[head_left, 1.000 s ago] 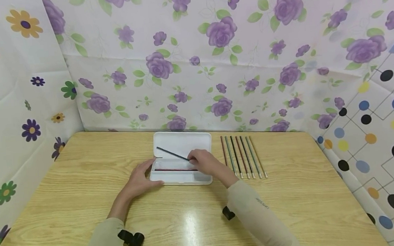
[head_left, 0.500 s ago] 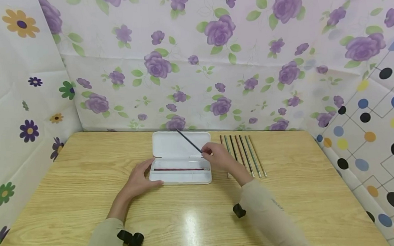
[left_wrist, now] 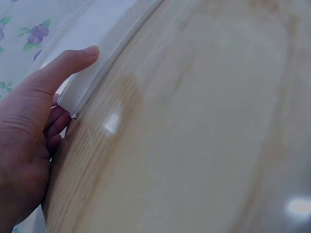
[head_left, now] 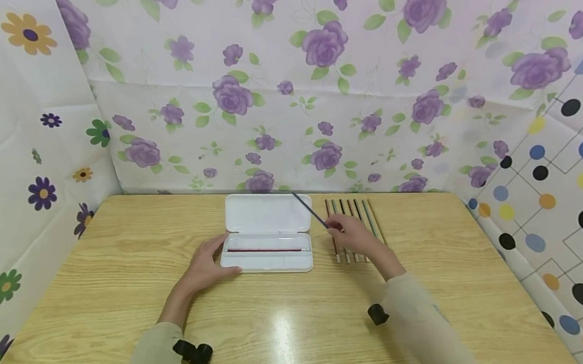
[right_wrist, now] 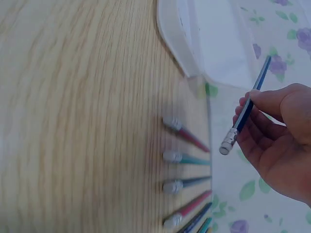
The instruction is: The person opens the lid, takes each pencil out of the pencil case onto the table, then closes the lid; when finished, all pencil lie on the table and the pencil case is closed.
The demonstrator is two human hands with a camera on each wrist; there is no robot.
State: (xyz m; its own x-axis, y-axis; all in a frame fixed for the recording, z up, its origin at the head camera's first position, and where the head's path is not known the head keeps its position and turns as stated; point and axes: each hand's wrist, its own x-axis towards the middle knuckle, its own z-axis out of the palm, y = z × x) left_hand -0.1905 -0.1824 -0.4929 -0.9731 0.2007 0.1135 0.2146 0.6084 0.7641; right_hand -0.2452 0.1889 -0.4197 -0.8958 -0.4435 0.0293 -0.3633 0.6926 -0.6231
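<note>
My right hand (head_left: 356, 238) pinches a dark blue pencil (right_wrist: 246, 114) between thumb and fingertips. Its white eraser end points down toward the table in the right wrist view, and its far end slants up and left in the head view. The hand is over the left part of a row of pencils (head_left: 350, 205). A white pencil case (head_left: 268, 215) lies open with its lid tilted back. One dark red pencil (head_left: 262, 250) lies lengthwise inside it. My left hand (head_left: 203, 268) holds the case's left end, thumb on the front rim and fingers round the corner (left_wrist: 73, 102).
Several pencils in red, green, black and tan lie side by side right of the case, eraser ends toward me. Flowered sheeting (head_left: 278, 122) stands behind the wooden table (head_left: 259, 326), with a dotted sheet (head_left: 560, 217) at the right.
My right hand has lifted the dark blue pencil out from over the case and carried it right, to the row of pencils. My left hand has stayed on the case.
</note>
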